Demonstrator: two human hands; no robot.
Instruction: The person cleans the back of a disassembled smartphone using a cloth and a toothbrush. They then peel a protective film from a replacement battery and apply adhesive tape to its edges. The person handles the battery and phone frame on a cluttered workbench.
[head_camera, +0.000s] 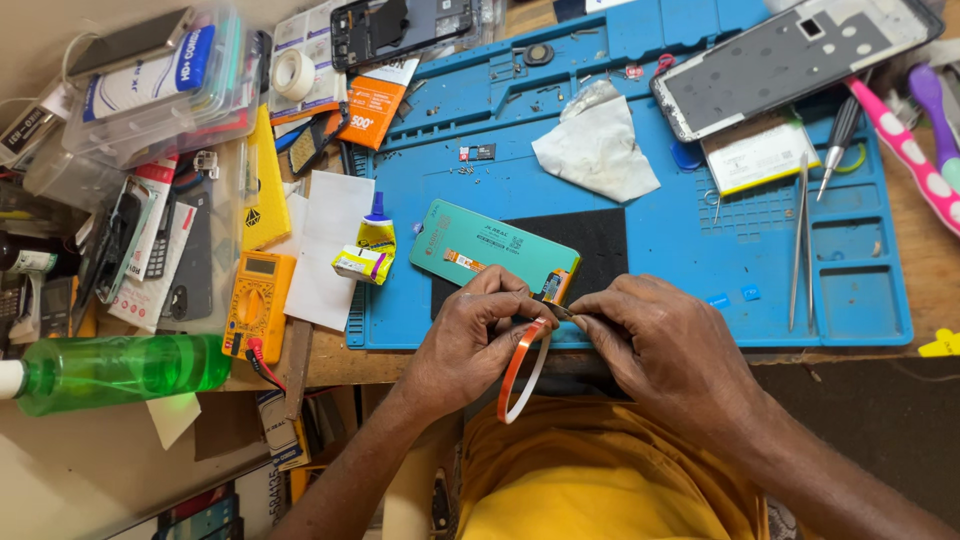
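Note:
A teal phone display panel (480, 245) lies face down on the blue repair mat (700, 240), with an orange flex strip at its near corner. My left hand (470, 335) pinches a thin orange tape roll (520, 370) that hangs over the mat's front edge. My right hand (665, 345) meets it fingertip to fingertip, gripping the tape's free end just in front of the panel's corner.
On the mat lie a white cloth (600, 150), tweezers (803, 240), a screwdriver (838, 145), a phone frame (790, 60) and a battery (760, 155). A glue tube (370, 245), yellow multimeter (255, 305), green spray bottle (110, 370) and stacked part boxes (160, 80) crowd the left.

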